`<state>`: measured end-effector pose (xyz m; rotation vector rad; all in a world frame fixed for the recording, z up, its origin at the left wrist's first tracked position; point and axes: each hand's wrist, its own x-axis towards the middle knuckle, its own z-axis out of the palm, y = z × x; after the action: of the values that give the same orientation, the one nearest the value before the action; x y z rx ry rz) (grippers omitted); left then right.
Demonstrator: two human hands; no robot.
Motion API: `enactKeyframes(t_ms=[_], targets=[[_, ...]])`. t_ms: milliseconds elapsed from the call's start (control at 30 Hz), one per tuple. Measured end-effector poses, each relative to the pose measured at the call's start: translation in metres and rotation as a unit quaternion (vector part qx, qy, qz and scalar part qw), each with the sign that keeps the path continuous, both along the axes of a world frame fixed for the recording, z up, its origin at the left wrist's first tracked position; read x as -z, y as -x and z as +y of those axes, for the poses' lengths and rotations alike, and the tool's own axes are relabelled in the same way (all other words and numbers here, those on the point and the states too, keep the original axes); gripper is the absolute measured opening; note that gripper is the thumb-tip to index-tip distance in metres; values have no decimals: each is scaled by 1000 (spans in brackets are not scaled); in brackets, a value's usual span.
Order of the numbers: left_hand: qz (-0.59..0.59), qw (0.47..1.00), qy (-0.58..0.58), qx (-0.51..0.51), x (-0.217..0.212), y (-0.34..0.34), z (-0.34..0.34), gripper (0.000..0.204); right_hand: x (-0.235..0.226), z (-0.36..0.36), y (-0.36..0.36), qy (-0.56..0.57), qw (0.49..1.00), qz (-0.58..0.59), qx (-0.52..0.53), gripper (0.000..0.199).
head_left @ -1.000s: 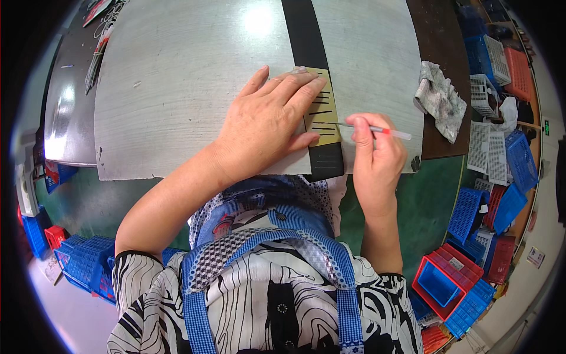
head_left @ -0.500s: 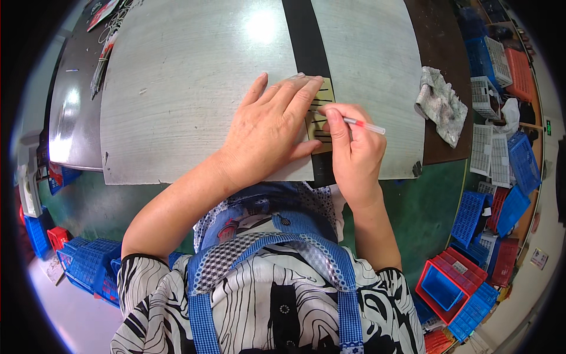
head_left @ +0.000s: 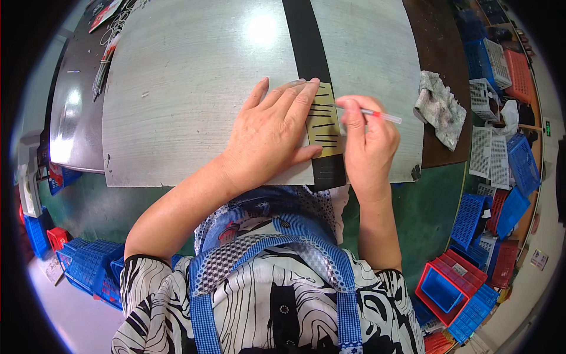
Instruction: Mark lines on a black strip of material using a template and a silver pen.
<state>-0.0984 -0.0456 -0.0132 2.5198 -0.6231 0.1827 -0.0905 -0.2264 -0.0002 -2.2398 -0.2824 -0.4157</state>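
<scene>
Atop the black strip (head_left: 306,36), the yellow template (head_left: 323,121) runs lengthwise away from the body; the left hand (head_left: 266,128) lies flat across its left edge, the right hand (head_left: 372,134), rightward, pinches a pen (head_left: 382,115)

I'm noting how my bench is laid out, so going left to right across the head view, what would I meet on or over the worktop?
Bundle of slim pens, left hand, yellow slotted template, right hand, crumpled grey rag.
</scene>
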Motion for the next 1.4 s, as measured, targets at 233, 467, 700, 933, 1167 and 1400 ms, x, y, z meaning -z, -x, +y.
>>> enactKeyframes(t_ms=[233,467,700,933,1167,1400], targets=[[-11,1000,3,10,0,0,1,99,1,-4,-7,58,998,-9,28,20],[14,1000,16,3,-2,2,-1,87,8,5,-17,-29,999,24,-38,21],[-9,999,-21,31,0,1,1,55,2,17,-25,-40,996,59,-55,21],[-32,999,-4,30,0,3,2,52,-5,7,-37,33,999,-1,-9,21],[-53,996,-42,53,-5,-1,1,37,-1,10,-38,79,996,-10,-46,18],[-32,946,-225,232,-49,-61,-6,24,-5,-15,-34,-26,996,85,22,28]])
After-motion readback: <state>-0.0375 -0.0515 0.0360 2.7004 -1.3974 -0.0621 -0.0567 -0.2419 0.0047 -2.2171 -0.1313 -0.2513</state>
